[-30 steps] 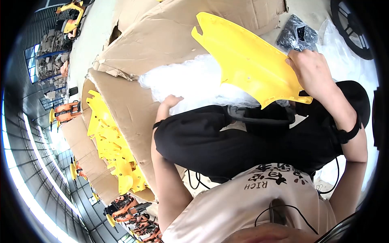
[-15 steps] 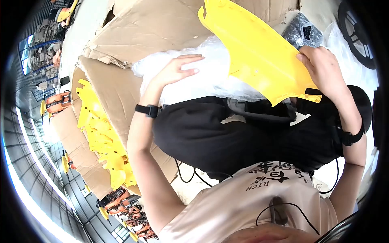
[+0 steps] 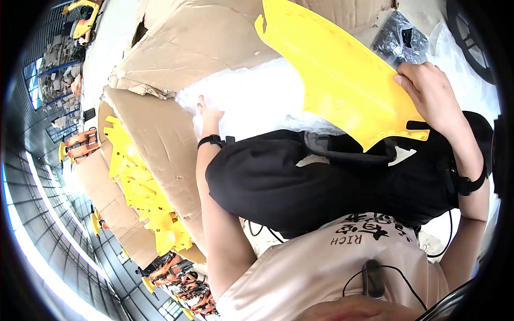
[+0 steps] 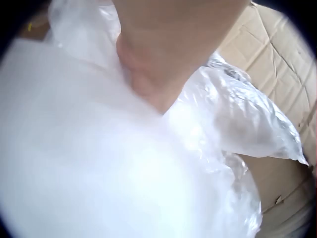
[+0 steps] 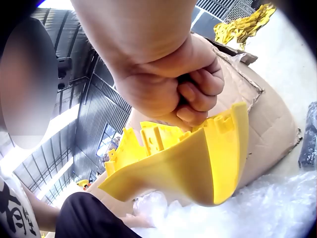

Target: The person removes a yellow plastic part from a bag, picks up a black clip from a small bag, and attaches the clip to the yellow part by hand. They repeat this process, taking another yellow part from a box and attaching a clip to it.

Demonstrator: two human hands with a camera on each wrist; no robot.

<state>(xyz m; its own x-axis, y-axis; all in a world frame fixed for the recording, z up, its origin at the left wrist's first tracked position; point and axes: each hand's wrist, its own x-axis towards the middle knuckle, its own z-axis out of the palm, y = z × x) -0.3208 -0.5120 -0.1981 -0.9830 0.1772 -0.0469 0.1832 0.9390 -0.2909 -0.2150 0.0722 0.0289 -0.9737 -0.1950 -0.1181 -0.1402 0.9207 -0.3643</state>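
Observation:
My right hand [image 3: 431, 96] grips a large yellow plastic panel [image 3: 342, 85] by its right edge and holds it up over the clear plastic wrap. In the right wrist view, curled fingers [image 5: 200, 91] are at the panel's edge, and moulded tabs line its inner side [image 5: 158, 139]. My left hand [image 3: 210, 113] is at the left end of the crumpled plastic wrap [image 3: 251, 96], beside the cardboard. Close up in the left wrist view, white plastic [image 4: 109, 163] covers the left fingers, so I cannot tell whether they grip it.
An open cardboard box [image 3: 155, 144] at the left contains several yellow panels [image 3: 136, 182]. More cardboard [image 3: 203, 48] lies behind the wrap. A dark wrapped package [image 3: 399, 40] and a black wheel [image 3: 468, 40] are at the upper right. Orange machines [image 3: 176, 278] stand farther off.
My left hand rose over the wrap with spread fingers, then drew back to the wrap's left end. My right hand keeps its grip on the panel, which has shifted slightly right in view.

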